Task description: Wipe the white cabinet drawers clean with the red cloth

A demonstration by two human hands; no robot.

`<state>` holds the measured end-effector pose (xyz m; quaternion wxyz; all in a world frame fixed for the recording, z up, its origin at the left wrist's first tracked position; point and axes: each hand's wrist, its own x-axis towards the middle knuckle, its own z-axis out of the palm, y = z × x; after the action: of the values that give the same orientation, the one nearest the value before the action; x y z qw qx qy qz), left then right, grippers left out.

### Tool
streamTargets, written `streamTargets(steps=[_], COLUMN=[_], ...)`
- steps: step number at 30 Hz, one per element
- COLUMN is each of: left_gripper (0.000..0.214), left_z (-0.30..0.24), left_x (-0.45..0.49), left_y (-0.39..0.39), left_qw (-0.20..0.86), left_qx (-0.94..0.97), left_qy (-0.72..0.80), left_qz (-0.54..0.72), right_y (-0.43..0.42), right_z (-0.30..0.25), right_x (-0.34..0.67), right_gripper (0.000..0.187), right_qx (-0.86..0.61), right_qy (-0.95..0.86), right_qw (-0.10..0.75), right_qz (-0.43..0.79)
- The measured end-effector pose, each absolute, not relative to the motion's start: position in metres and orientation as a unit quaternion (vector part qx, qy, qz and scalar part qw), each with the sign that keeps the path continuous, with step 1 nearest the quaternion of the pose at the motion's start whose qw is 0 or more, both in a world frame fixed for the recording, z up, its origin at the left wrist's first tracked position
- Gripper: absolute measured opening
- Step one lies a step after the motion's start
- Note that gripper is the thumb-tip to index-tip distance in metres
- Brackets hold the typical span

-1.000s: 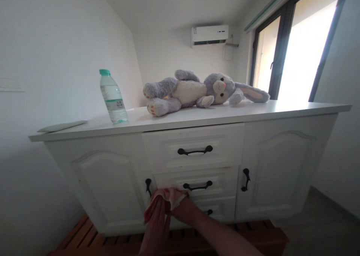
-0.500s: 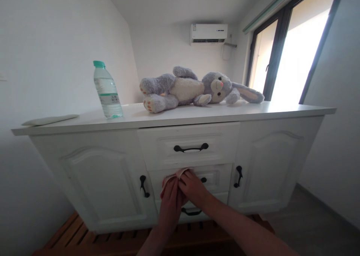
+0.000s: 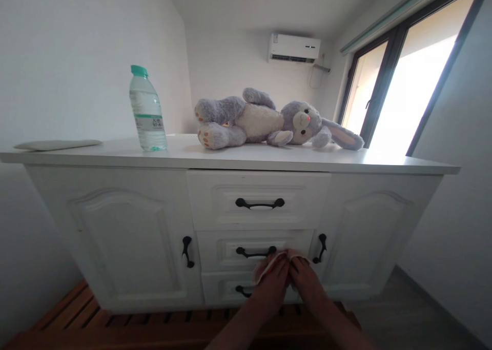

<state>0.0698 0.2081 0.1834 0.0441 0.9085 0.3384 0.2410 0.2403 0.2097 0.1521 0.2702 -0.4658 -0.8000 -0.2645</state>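
Note:
A pink cloth (image 3: 263, 269) is bunched under both hands, against the right part of the middle drawer (image 3: 219, 262) of a white cabinet. My left hand (image 3: 273, 282) holds the cloth just below the right end of the black drawer handle (image 3: 255, 252). Close against it, my right hand (image 3: 306, 279) presses the cloth's other side, left of the right door's handle (image 3: 320, 248). Fingertips of both hands are partly hidden in the cloth. My forearms cover part of the bottom drawer (image 3: 219, 287).
On the cabinet top (image 3: 180, 160) lie a grey plush rabbit (image 3: 257, 122) on its side and a flat pale object (image 3: 57, 145). A water bottle (image 3: 148, 111) with a green cap stands there too. Below is a slatted wooden platform (image 3: 69, 309).
Both hands and the cloth have moved right and slightly down across the drawer fronts, uncovering the middle drawer's handle. The camera view has shifted a little.

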Motion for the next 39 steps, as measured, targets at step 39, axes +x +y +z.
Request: streamTargets(steps=[39], left_gripper=[0.043], left_z=[0.125], left_x=[-0.078], left_y=[0.18], left_qw=[0.249], left_qx=[0.5], left_qy=[0.549], left_qz=[0.622], right_y=[0.195], right_z=[0.25], right_x=[0.117], right_gripper=[0.036], right_qx=[-0.468], right_qy=[-0.812], right_qw=[0.339], right_qz=[0.077])
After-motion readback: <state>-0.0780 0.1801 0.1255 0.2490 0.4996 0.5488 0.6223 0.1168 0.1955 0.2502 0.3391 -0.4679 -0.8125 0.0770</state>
